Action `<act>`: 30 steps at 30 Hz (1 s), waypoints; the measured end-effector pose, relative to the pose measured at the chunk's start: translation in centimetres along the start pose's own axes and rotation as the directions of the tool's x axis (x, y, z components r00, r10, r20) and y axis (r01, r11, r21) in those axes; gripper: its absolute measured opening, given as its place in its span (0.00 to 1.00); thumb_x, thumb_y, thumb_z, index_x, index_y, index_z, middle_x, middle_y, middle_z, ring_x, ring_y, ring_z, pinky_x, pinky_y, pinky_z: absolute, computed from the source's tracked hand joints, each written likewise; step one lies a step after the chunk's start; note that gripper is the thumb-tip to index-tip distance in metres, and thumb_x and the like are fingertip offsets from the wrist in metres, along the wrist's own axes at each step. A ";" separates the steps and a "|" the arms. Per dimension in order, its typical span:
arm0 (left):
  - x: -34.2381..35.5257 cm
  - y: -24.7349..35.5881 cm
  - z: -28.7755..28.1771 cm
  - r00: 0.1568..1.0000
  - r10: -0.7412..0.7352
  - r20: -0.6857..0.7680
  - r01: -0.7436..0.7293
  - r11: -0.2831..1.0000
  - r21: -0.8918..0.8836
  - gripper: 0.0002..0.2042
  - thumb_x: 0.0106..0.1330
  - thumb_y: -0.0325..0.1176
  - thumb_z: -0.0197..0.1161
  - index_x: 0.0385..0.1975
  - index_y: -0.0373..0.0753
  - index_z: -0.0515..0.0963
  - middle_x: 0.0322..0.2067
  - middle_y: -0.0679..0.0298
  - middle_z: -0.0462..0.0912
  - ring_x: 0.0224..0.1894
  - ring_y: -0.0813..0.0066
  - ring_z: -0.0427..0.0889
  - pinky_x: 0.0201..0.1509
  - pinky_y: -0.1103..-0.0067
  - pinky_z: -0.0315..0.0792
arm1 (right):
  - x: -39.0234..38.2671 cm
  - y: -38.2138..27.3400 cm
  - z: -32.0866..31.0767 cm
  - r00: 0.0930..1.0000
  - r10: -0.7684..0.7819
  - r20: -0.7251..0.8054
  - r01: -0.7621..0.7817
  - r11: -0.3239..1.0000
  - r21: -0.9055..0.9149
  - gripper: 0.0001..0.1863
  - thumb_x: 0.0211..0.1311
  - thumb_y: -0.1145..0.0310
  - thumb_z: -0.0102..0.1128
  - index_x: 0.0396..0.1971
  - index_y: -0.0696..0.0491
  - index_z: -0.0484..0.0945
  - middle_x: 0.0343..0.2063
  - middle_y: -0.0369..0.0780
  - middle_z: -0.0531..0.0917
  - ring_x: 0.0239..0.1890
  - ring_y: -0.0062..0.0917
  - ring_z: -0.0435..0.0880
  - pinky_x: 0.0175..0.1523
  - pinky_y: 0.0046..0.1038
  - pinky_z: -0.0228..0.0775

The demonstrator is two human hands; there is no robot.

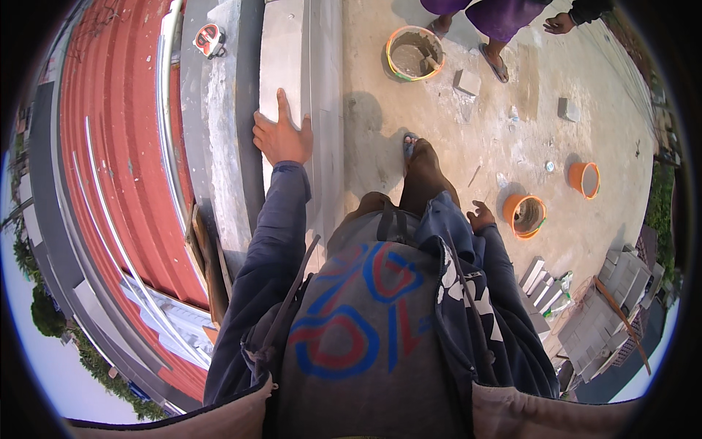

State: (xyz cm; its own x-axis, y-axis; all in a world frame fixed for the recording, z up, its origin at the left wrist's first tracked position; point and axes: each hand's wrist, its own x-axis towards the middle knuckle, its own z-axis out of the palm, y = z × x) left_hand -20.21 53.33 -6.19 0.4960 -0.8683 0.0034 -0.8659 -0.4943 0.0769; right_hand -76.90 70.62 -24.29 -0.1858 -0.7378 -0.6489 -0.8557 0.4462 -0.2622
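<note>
My left hand rests with spread fingers on a long, pale grey block along the top of a low wall at my left. Beside that block runs a grey ledge streaked with white, holding a small red and white tool whose kind I cannot make out. My right hand hangs beside my right thigh with fingers apart and nothing visible in it. An orange bucket with grey residue inside stands on the concrete floor to its right.
Red corrugated roofing lies beyond the wall. A person in purple stands near a mortar bucket and a loose block. Another orange bucket sits farther right. Stacked grey blocks and planks are at the lower right.
</note>
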 end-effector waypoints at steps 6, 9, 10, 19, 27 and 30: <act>-0.2 -0.2 0.3 0.999 -0.023 0.031 0.023 0.999 -0.024 0.43 0.67 0.53 0.71 0.81 0.70 0.56 0.71 0.31 0.58 0.69 0.38 0.65 0.73 0.52 0.57 | -1.0 2.3 0.6 0.990 0.017 0.141 -0.004 0.995 -0.096 0.32 0.57 0.55 0.71 0.63 0.47 0.80 0.49 0.49 0.88 0.54 0.42 0.88 0.62 0.40 0.79; -0.1 -0.9 0.8 1.000 -0.016 -0.023 0.015 1.000 -0.024 0.42 0.67 0.58 0.69 0.81 0.71 0.57 0.70 0.32 0.62 0.68 0.37 0.68 0.72 0.50 0.61 | -0.8 1.1 0.1 0.991 -0.017 0.132 0.027 0.997 -0.078 0.33 0.57 0.53 0.72 0.63 0.47 0.80 0.50 0.50 0.88 0.54 0.42 0.88 0.61 0.40 0.80; 0.0 -0.9 0.3 1.000 -0.007 0.010 0.008 0.998 -0.062 0.41 0.68 0.59 0.67 0.81 0.70 0.57 0.71 0.33 0.61 0.70 0.37 0.67 0.73 0.50 0.61 | -0.9 0.6 -0.2 0.994 -0.064 0.083 0.069 0.996 -0.061 0.33 0.57 0.53 0.72 0.63 0.47 0.80 0.50 0.50 0.88 0.54 0.42 0.88 0.61 0.40 0.80; -6.5 -10.4 -1.4 0.993 0.056 0.103 -0.008 0.907 -0.422 0.36 0.78 0.47 0.57 0.80 0.38 0.57 0.74 0.37 0.63 0.76 0.41 0.64 0.80 0.61 0.59 | -0.8 -2.8 0.2 0.985 -0.174 -0.013 0.174 0.985 0.022 0.32 0.59 0.62 0.74 0.65 0.53 0.78 0.52 0.53 0.87 0.55 0.43 0.88 0.61 0.38 0.80; -9.7 -12.7 -1.4 0.976 0.127 0.175 -0.018 0.855 -0.519 0.36 0.74 0.41 0.65 0.78 0.32 0.60 0.75 0.44 0.66 0.78 0.51 0.65 0.82 0.67 0.58 | -1.3 9.9 4.5 0.962 -0.023 0.273 0.016 0.999 0.028 0.31 0.61 0.56 0.74 0.64 0.48 0.80 0.45 0.48 0.89 0.52 0.36 0.89 0.58 0.36 0.81; -10.0 -13.3 -1.9 0.975 0.113 0.189 0.002 0.855 -0.519 0.37 0.72 0.40 0.66 0.77 0.30 0.61 0.75 0.42 0.66 0.77 0.50 0.64 0.81 0.67 0.58 | -1.2 9.2 4.4 0.961 -0.037 0.275 0.040 0.999 -0.005 0.30 0.61 0.58 0.74 0.63 0.48 0.80 0.45 0.48 0.89 0.51 0.36 0.89 0.58 0.36 0.81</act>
State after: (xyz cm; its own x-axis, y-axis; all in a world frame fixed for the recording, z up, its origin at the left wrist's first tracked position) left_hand -13.55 68.69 -5.35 0.3740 -0.9104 -0.1768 -0.7055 -0.4030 0.5830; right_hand -82.40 77.80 -29.09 -0.0142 -0.5858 -0.8103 -0.8647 0.4142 -0.2843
